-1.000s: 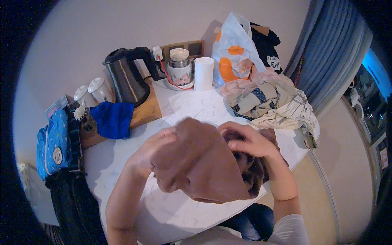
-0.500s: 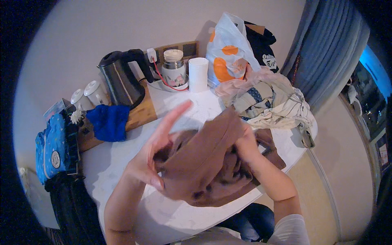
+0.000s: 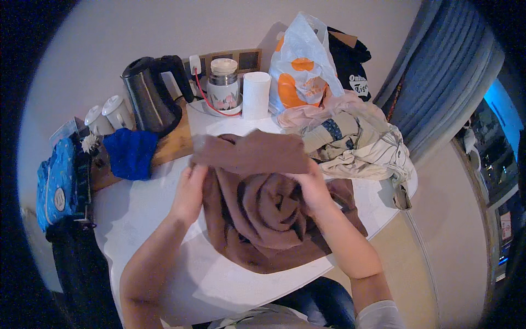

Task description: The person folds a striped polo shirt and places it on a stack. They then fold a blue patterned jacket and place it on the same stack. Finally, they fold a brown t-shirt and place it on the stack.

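A brown garment (image 3: pixel 268 214) lies bunched on the white table in front of me, its folds swirled in the middle. Its far part is a wide flat band that I hold up between both hands. My left hand (image 3: pixel 190 189) is closed on the band's left end, the fingertips partly hidden by the cloth. At the right end, my right hand (image 3: pixel 313 189) grips the fabric, with most of its fingers behind the band. What kind of garment this is cannot be made out.
Behind stand an electric kettle (image 3: pixel 150 98), lidded white cups (image 3: pixel 117 113), a thermos jar (image 3: pixel 224 90) and a paper roll (image 3: pixel 256 97). A plastic bag (image 3: pixel 307 71) and beige clothing (image 3: pixel 361 142) are at the right, a blue cloth (image 3: pixel 131 153) and blue pouch (image 3: pixel 59 181) at the left.
My left hand, which was spread at the cloth's left side, has closed on its edge. The brown band has swung from a slant to level, stretched between both hands. The whole view has shifted slightly.
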A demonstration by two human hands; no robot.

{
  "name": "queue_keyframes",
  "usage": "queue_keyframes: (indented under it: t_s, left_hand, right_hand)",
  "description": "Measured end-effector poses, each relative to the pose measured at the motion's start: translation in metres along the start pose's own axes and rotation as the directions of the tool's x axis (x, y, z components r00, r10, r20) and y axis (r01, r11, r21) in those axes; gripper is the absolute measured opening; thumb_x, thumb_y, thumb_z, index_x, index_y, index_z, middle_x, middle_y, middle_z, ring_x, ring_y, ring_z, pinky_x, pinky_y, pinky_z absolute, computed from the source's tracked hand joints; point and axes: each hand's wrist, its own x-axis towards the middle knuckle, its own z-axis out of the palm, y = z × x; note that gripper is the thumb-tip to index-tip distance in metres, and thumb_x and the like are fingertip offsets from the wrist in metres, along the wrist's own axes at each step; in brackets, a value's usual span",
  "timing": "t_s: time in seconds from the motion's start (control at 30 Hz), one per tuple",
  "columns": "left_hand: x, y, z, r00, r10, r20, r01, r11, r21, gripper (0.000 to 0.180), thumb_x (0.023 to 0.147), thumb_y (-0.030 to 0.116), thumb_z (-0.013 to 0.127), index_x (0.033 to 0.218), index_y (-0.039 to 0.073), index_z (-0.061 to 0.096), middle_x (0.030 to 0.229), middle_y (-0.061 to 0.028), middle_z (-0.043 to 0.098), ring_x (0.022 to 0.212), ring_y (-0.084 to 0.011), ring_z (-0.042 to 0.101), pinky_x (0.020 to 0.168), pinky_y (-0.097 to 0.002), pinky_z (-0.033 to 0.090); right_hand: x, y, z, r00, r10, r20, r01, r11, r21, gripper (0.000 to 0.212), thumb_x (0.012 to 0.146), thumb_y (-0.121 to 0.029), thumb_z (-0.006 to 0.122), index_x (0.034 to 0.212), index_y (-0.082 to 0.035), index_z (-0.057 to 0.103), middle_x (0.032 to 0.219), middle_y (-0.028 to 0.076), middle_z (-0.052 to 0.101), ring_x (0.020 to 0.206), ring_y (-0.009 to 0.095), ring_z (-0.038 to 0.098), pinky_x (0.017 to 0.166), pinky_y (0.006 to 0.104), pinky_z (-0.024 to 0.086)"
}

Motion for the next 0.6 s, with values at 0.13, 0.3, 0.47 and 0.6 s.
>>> queue_keyframes:
  t_s: [0.13, 0.3, 0.47, 0.6]
  left_hand:
    - [0.007, -0.005, -0.004, 0.995, -0.094, -0.044, 0.078, 0.958, -0.276, 0.047, 0.096, 0.045, 0.047, 0.121, 0.005, 0.052, 0.121, -0.0081, 0.058, 0.110, -0.0195, 0.056, 0.094, -0.0336, 0.044]
    - [-0.004, -0.005, -0.004, 0.983, -0.083, 0.161, 0.109, 0.981, -0.160, 0.051, 0.093, 0.039, 0.054, 0.129, 0.005, 0.046, 0.125, -0.0080, 0.055, 0.113, -0.0215, 0.054, 0.098, -0.0352, 0.042]
    - [-0.045, 0.000, 0.002, 0.705, -0.235, 0.670, -0.306, 0.751, 0.585, 0.049, 0.082, 0.033, 0.070, 0.118, 0.002, 0.057, 0.113, -0.0129, 0.062, 0.106, -0.0227, 0.059, 0.092, -0.0349, 0.046]
    - [-0.067, 0.010, 0.029, 0.479, -0.482, 0.734, -0.425, 0.604, 0.674, 0.039, 0.081, 0.029, 0.069, 0.106, 0.000, 0.063, 0.099, -0.0169, 0.065, 0.097, -0.0262, 0.062, 0.084, -0.0356, 0.049]
  right_hand:
    - [0.009, -0.013, -0.012, 0.776, 0.141, 0.615, 0.239, 0.837, -0.493, 0.059, 0.068, -0.023, 0.079, 0.117, 0.000, 0.056, 0.116, 0.011, 0.062, 0.107, 0.024, 0.057, 0.097, 0.0351, 0.042]
    - [-0.001, 0.004, -0.005, 0.637, 0.164, 0.753, 0.506, 0.648, -0.569, 0.054, 0.063, -0.024, 0.075, 0.109, -0.001, 0.058, 0.100, 0.020, 0.063, 0.094, 0.035, 0.061, 0.085, 0.0397, 0.048]
    - [-0.034, -0.004, -0.011, 0.792, 0.197, 0.578, 0.411, 0.528, -0.743, 0.052, 0.068, -0.022, 0.074, 0.112, -0.002, 0.054, 0.099, 0.021, 0.062, 0.097, 0.039, 0.060, 0.082, 0.0427, 0.049]
    - [-0.073, 0.008, -0.015, 0.914, -0.099, 0.393, 0.347, 0.692, -0.633, 0.057, 0.070, -0.019, 0.077, 0.116, -0.002, 0.050, 0.108, 0.020, 0.061, 0.104, 0.035, 0.059, 0.089, 0.0393, 0.047]
